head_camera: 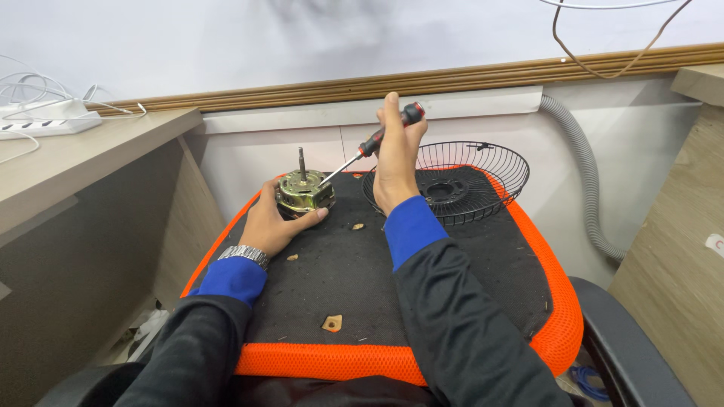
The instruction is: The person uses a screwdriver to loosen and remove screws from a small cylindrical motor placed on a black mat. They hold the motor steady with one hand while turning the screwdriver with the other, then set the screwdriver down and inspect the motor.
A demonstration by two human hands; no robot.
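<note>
Black pad, brassy motor (shaft upright), screwdriver

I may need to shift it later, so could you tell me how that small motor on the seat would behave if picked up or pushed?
The motor looks solid metal, so probably heavy for its size and stiff. Its flat base rests on the rough black cushion, so it likely drags rather than slides. The left hand braces it while the right hand presses a screwdriver, suggesting it could tip.
</note>
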